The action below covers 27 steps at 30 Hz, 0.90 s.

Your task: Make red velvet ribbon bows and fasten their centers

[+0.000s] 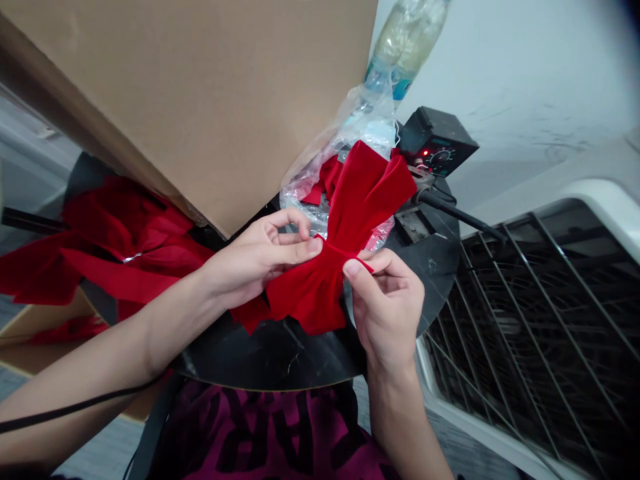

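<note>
Pinching a red velvet bow (314,292) at its narrow middle: two bare hands, held just above a round black tabletop (270,357). Bow lies near the tabletop's centre, raised off it in the hands, long axis slanting from lower left to upper right. Two loops fan toward the upper right, one fuller lobe hangs toward the lower left.

Left hand (260,255) comes in from the left, nearer the lower-left lobe; its grip is a thumb pressed on the bow's middle, other fingers curled and partly spread above. Right hand (386,303) comes up from below, nearer the strip end; its grip is pressed together, thumb (351,268) and fingers closing on a narrow red strip (345,255) wrapped round the middle. Strip's end pokes out toward the right hand.

Beyond the bow: crumpled clear plastic bag (340,143) with red scraps, plastic bottle (405,40), black dial unit (437,143) showing a red light. Large cardboard sheet (175,100) leans over upper left. Heap of red velvet ribbon (127,250) lies left, under the left forearm's line.
</note>
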Available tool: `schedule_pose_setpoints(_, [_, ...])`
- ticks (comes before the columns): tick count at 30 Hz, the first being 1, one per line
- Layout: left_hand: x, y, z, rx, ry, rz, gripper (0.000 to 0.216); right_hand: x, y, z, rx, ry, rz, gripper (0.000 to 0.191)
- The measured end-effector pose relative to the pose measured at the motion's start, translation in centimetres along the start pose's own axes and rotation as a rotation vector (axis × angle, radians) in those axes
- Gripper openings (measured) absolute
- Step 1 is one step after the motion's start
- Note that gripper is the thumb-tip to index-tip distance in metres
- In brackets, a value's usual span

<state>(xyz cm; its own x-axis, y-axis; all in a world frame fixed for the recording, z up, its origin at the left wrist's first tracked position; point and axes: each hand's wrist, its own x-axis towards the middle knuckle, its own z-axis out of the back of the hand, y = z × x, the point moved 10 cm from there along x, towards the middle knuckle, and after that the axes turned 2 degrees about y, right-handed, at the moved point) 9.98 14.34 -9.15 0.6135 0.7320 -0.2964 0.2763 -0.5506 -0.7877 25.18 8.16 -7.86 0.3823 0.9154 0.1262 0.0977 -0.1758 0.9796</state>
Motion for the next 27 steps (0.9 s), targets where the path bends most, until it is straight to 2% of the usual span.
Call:
schedule_pose_setpoints(4, [0.3,0.8,0.4,0.039,-0.001,0.044,0.030,0.0,0.7,-0.2,-0.020,0.020,0.049,0.024])
schedule_pose_setpoints(9, [-0.2,-0.7,0.2,0.220,-0.021,-0.159,0.007,0.0,2.5,0.0,-0.123,-0.044,0.170,0.022])
schedule_pose_setpoints(14, [-1.3,-1.7,0.6,0.389,-0.166,-0.235,0.028,-0.1,3.2,-0.5,-0.181,-0.042,0.204,0.023])
schedule_pose_setpoints(16, [-1.5,-2.2,0.8,0.428,-0.201,-0.271,0.030,-0.1,3.3,-0.6,-0.181,-0.016,0.201,0.021])
schedule_pose_setpoints(19, [-1.5,-2.4,0.4,0.424,-0.146,-0.289,0.037,-0.3,3.5,-0.5,-0.192,0.016,0.185,0.018])
schedule_pose_setpoints(24, [-0.9,-1.8,-0.2,0.336,-0.038,-0.235,0.050,-0.6,4.1,-0.7,-0.246,0.059,0.183,0.019])
schedule_pose_setpoints(27, [-0.8,-2.6,-0.3,0.389,-0.040,-0.293,0.045,-0.7,4.9,-0.2,-0.317,-0.006,0.266,0.017])
